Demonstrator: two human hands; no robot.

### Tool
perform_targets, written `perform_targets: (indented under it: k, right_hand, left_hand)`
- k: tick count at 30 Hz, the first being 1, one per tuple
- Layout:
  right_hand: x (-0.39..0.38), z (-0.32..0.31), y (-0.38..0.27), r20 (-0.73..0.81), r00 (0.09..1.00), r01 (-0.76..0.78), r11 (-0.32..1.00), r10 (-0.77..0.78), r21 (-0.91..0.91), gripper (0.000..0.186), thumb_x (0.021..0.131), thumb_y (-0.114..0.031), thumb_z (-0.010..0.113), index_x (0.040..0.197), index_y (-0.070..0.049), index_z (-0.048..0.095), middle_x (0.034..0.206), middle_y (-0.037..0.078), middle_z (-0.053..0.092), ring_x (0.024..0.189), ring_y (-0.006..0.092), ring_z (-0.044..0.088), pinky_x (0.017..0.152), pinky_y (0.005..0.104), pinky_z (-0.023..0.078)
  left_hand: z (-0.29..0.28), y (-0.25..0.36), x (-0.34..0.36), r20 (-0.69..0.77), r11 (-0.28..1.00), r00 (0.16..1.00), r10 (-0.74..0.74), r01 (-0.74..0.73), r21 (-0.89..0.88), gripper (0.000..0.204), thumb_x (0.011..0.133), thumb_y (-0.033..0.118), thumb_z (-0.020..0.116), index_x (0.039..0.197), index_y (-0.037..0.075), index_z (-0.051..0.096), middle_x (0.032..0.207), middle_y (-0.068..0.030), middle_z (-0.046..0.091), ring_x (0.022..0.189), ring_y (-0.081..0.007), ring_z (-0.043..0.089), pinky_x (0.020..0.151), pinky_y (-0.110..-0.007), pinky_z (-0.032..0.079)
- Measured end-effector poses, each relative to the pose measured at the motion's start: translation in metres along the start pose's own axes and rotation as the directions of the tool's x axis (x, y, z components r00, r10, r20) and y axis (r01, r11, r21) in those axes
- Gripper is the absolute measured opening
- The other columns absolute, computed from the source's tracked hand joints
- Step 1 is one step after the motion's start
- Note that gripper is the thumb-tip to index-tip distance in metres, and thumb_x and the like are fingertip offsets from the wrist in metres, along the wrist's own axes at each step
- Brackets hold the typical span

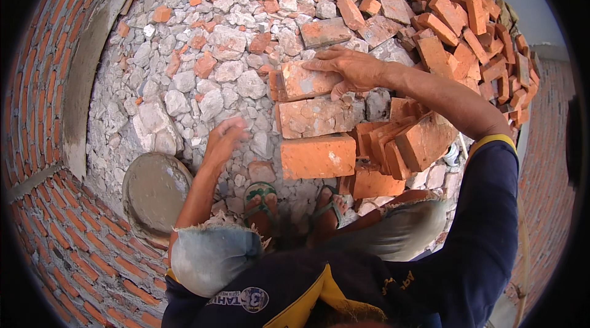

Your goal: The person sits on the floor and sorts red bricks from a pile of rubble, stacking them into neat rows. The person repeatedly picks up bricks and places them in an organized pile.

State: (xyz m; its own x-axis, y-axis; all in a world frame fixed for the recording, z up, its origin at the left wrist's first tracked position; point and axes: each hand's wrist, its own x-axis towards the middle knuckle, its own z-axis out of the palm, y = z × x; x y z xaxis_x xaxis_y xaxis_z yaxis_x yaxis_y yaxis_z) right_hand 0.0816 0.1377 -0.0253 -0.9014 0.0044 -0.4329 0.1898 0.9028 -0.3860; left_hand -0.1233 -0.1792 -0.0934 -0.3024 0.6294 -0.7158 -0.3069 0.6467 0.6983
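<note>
R hand (350, 71) lay over mortar-crusted brick (301, 84), couldn't tell if clamped; L hand (225, 139) empty, half-open. Uneven brick stack (318, 156) prob. risked toppling twd R foot (333, 204) if nudged.

My sandals (260, 190) rest on rubble (178, 101). To my left sits a mortar bucket (126, 200), with a brick wall (37, 76) beyond. Ahead and slightly right, bricks (318, 158) lie one behind another, my right hand (355, 71) on the farthest; my left hand (225, 140) is left of them, over rubble. Tilted bricks (423, 142) lie right of that row, and a brick heap (455, 21) farther ahead and right.
</note>
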Motion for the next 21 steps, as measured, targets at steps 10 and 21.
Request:
perform_targets:
  k: [10, 21]
  right_hand:
    - [0.007, 0.006, 0.019, -0.146, 0.989, 0.019, 0.988, 0.004, 0.153, 0.055, 0.083, -0.032, 0.073, 0.129, -0.007, 0.059, 0.125, 0.02, 0.06, 0.117, 0.0343, 0.057, 0.099, 0.0431, 0.046]
    - [-0.14, -0.002, 0.194, 0.139, 0.378, -0.876, 0.402, 0.915, -0.266, 0.117, 0.067, -0.055, 0.082, 0.149, 0.005, 0.024, 0.148, 0.027, 0.036, 0.135, 0.0396, 0.041, 0.11, 0.0436, 0.038]
  left_hand:
    - [-0.007, -0.003, -0.003, -0.114, 0.997, 0.99, -0.079, 0.081, 0.014, 0.045, 0.096, 0.034, 0.059, 0.132, 0.006, 0.055, 0.12, -0.0062, 0.065, 0.102, -0.0153, 0.06, 0.082, -0.03, 0.044]
    - [-0.021, -0.013, -0.007, -0.127, 0.995, 0.987, -0.099, 0.098, -0.014, 0.043, 0.096, 0.032, 0.057, 0.131, 0.007, 0.055, 0.12, -0.0053, 0.065, 0.104, -0.0163, 0.06, 0.086, -0.033, 0.043]
